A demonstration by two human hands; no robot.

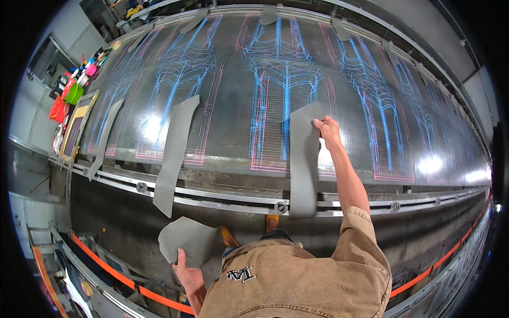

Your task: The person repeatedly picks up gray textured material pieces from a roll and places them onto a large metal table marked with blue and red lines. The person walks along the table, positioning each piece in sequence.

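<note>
With thumb and fingers, my right hand (328, 128) grips the right edge of a long grey textured fabric panel (304, 159). That panel lies partly on the dark printing table (232, 119) and hangs over its near edge, across the metal rail. Down by my left side, my left hand (188, 274) holds a grey textured fabric piece (189, 240) with the thumb on top; whether it is one layer or several I cannot tell. Farther left, another grey panel (177, 155) and a narrower-looking one (106, 137) also lie over the table's near edge.
Blue and pink pattern lines (286, 79) cover the tabletop. A metal rail (238, 202) with knobs runs along the near side. At the left end stand a framed screen (77, 127), a red bucket (59, 109) and a green bucket (72, 91). Orange-edged racks (159, 298) are behind me.
</note>
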